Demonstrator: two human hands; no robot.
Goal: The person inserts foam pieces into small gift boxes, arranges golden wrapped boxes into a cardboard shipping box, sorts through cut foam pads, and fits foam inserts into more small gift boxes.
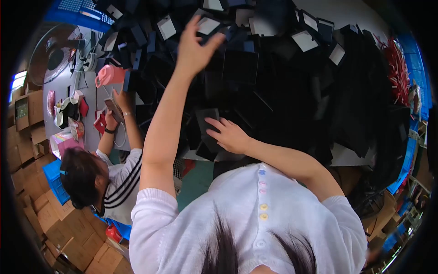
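My left hand [195, 48] reaches far forward over a heap of small dark boxes, its thumb and fingers spread and nothing in its grasp. Just beyond its fingers lies a dark box with a white inside [208, 26]. Close to my body, my right hand [232, 137] rests with fingers apart on a dark grey flat box piece [206, 119]. Between the two hands stands a black open box [240, 66]. Much of the black pile blends together, so single pieces are hard to make out.
At the left a co-worker [98, 182] sits holding a phone [114, 109]. A pink jug [109, 75] and a fan [57, 57] are on that side. Red strips [396, 68] hang at the right. Cardboard cartons [59, 223] cover the floor at the left.
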